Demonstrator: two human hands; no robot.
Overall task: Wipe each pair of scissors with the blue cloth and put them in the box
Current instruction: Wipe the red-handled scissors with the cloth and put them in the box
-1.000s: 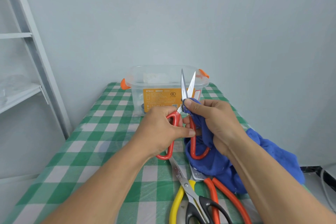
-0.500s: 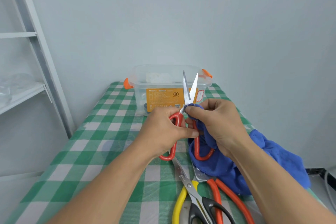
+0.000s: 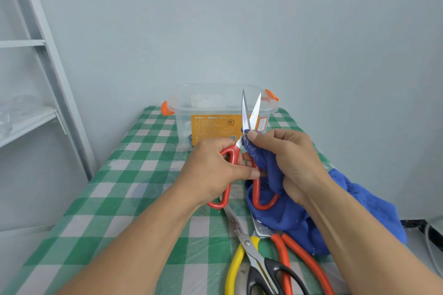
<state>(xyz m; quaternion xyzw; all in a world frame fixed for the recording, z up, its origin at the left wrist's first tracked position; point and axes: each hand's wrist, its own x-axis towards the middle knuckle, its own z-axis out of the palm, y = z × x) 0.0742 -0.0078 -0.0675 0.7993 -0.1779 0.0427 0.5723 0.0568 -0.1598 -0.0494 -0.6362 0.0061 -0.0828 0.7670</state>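
My left hand (image 3: pixel 211 170) grips the left loop of red-handled scissors (image 3: pixel 249 112), held upright with blades slightly apart and tips up. My right hand (image 3: pixel 290 163) pinches the blue cloth (image 3: pixel 359 211) against the base of the blades near the pivot. The cloth hangs down from that hand onto the table and trails off to the right. Behind the blades stands the clear plastic box (image 3: pixel 182 103) with orange latches and a yellow label.
Yellow-and-black scissors (image 3: pixel 247 254) and orange-handled scissors (image 3: pixel 287 254) lie on the green checked tablecloth (image 3: pixel 119 199) near the front edge. A grey shelf frame (image 3: pixel 48 55) stands at the left. The wall is close behind the box.
The pinching fingers with the cloth sit a little lower on the blades than a second ago. Both hands and the scissors stay in nearly the same place.
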